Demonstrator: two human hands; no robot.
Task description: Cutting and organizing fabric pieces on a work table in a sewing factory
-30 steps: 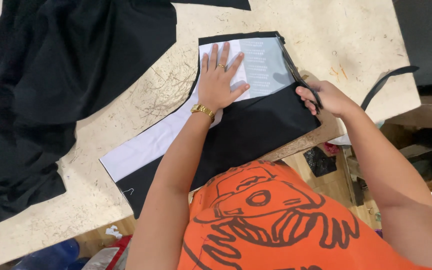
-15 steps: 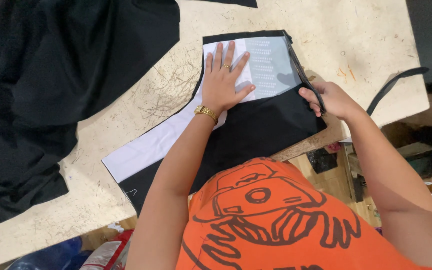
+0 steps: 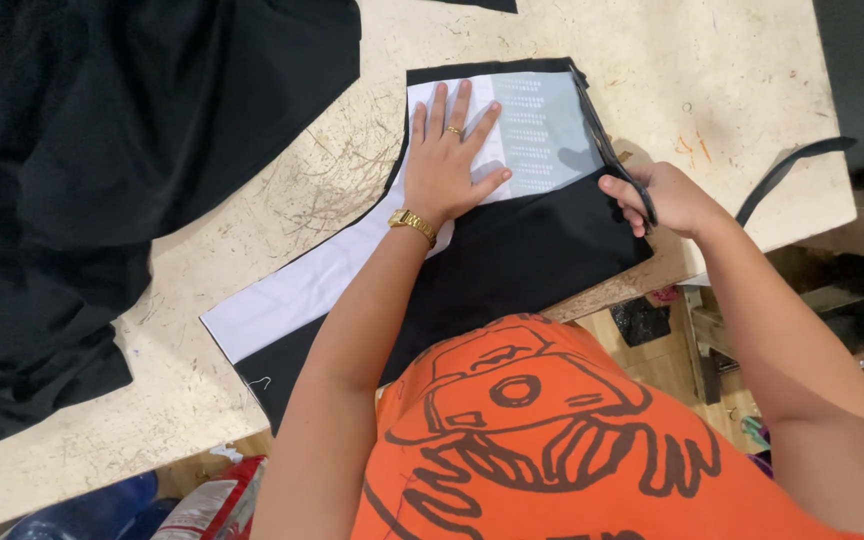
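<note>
We had our left hand (image 3: 444, 172) spread flat, fingers splayed and grasping nothing, pressing the white paper pattern piece (image 3: 352, 262) down onto the black cut fabric panel (image 3: 512, 270), which lay near the front edge of the scuffed pale tabletop (image 3: 712, 70). Our right hand (image 3: 667, 198) was clenched on the handles of the black scissors (image 3: 607, 140), whose blades ran along the right-hand edge of the pattern, up toward its top corner. To do this cut well, we judged, the flat palm had to sit close to the blades so paper and cloth could not creep apart, and the scissors had to hug the paper's edge without nicking it, with the lower blade sliding along the tabletop. The greyer part of the pattern (image 3: 542, 130) carried rows of small printed marks, too fine for us to make out. A large heap of loose black cloth (image 3: 102, 160) lay well apart at the left, and a narrow black fabric strip (image 3: 787, 172) hung off the tabletop's right corner. Below the front edge, at lower left, we glimpsed a red-and-white plastic package (image 3: 217, 505) beside something blue (image 3: 102, 510), both partly hidden.
</note>
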